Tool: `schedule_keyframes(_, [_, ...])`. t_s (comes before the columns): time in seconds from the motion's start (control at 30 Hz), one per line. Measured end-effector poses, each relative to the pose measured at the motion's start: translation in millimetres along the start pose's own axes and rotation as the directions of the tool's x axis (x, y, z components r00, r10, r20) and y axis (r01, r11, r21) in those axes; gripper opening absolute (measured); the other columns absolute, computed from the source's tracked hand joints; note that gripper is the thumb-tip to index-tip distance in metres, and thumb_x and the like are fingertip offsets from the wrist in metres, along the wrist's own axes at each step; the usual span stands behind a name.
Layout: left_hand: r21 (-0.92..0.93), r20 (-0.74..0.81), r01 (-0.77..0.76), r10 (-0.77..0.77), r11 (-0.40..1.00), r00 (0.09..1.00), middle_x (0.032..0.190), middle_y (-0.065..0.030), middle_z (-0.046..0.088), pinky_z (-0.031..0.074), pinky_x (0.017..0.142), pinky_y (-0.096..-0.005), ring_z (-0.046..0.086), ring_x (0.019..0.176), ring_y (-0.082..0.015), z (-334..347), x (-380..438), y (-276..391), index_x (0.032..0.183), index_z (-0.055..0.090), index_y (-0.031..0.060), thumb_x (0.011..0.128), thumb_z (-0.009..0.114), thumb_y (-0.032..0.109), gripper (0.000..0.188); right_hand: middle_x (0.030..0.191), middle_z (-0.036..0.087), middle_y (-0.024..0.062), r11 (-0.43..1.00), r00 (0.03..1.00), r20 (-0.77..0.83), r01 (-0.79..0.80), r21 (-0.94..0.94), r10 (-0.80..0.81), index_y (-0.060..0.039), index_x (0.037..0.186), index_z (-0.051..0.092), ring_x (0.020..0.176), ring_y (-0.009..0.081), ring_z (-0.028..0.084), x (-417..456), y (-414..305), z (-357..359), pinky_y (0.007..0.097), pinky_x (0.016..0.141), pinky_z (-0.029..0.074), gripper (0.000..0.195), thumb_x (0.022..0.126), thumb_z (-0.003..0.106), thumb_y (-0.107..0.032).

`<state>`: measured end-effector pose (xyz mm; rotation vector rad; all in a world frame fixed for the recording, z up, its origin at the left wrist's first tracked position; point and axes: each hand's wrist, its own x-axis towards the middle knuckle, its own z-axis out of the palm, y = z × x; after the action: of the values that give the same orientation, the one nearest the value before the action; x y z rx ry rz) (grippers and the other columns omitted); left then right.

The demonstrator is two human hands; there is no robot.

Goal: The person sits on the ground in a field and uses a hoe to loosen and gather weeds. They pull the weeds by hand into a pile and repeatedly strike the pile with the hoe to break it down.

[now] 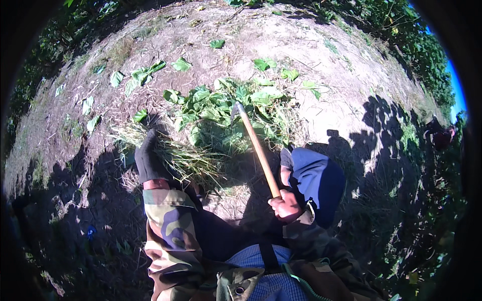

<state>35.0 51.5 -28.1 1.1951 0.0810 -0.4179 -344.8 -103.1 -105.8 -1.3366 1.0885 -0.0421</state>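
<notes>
My left hand point(148, 160), in a dark knit covering, is wrapped on a bundle of cut grass point(192, 158), whose stalks stick out to both sides. The fingers' inner side is hidden. My bare right hand point(286, 206) grips the lower end of a long wooden handle point(258, 150). At the handle's upper end is a small, narrow metal blade point(235, 111), resting over or just above a heap of green leaves and weeds point(211, 105). Whether the blade touches the heap cannot be told.
Loose leaves point(141, 76) lie scattered on the dry, straw-strewn ground point(331, 82). My bent knee in dark trousers point(318, 180) is beside my right hand. Leafy bushes point(418, 52) border the ground. A small blue object point(91, 231) lies in shade at lower left.
</notes>
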Motion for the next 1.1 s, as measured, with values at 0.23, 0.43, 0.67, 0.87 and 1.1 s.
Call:
schedule_keyframes(0.23, [-0.008, 0.02, -0.012, 0.012, 1.0, 1.0, 0.09, -0.0077, 0.07, 0.049, 0.071, -0.0289, 0.063, 0.076, -0.0157, 3.2, -3.4, 4.9, 0.101, 0.071, -0.004, 0.088, 0.067, 0.023, 0.031, 0.068, 0.06, 0.0069, 0.997, 0.997, -0.064, 0.042, 0.068, -0.038, -0.0023, 0.083, 0.053, 0.055, 0.0142, 0.057, -3.1, 2.6, -7.5, 0.0331, 0.049, 0.044, 0.023, 0.085, 0.066, -0.021])
schedule_keyframes(0.43, [-0.018, 0.007, -0.002, 0.002, 1.0, 1.0, 0.094, -0.0083, 0.069, 0.049, 0.073, -0.0289, 0.063, 0.079, -0.0157, -2.3, 2.8, -0.3, 0.106, 0.07, -0.0046, 0.089, 0.067, 0.023, 0.033, 0.064, 0.052, 0.0003, 0.889, 0.934, 0.246, -0.331, 0.318, 0.26, -0.0055, 0.092, 0.053, 0.05, 0.01, 0.052, -27.8, -33.7, -3.3, 0.0251, 0.045, 0.044, 0.02, 0.083, 0.069, -0.012])
schedule_keyframes(0.67, [-0.012, 0.008, 0.0, 0.0, 1.0, 1.0, 0.092, -0.0082, 0.069, 0.049, 0.072, -0.0292, 0.063, 0.077, -0.0161, -4.1, 3.6, -0.7, 0.103, 0.07, -0.0043, 0.089, 0.066, 0.023, 0.031, 0.058, 0.048, 0.0034, 0.97, 0.954, 0.255, -0.102, -0.222, 0.159, -0.0058, 0.088, 0.051, 0.047, 0.0143, 0.051, -20.2, -1.5, -3.2, 0.0316, 0.041, 0.04, 0.022, 0.083, 0.07, -0.016])
schedule_keyframes(0.87, [-0.042, 0.002, 0.005, -0.005, 0.999, 1.0, 0.089, -0.0076, 0.069, 0.049, 0.07, -0.0289, 0.063, 0.074, -0.0159, -3.5, 1.3, 0.5, 0.1, 0.071, -0.0038, 0.089, 0.066, 0.024, 0.03, 0.058, 0.049, 0.017, 0.568, 0.744, 0.008, 0.516, -0.641, -0.668, -0.0025, 0.087, 0.05, 0.048, 0.0313, 0.052, -12.6, 44.6, 13.5, 0.0421, 0.048, 0.042, 0.031, 0.077, 0.073, -0.02])
schedule_keyframes(1.1, [-0.001, 0.001, -0.016, 0.016, 1.0, 1.0, 0.091, -0.0057, 0.069, 0.046, 0.073, -0.0284, 0.06, 0.076, -0.0136, -1.2, 2.0, -0.5, 0.102, 0.071, -0.0028, 0.089, 0.067, 0.023, 0.03, 0.059, 0.052, 0.0042, 0.949, 0.933, 0.267, 0.286, -0.135, -0.243, -0.0073, 0.088, 0.052, 0.047, 0.014, 0.052, -40.1, -14.9, -15.2, 0.0302, 0.043, 0.04, 0.025, 0.081, 0.072, -0.02])
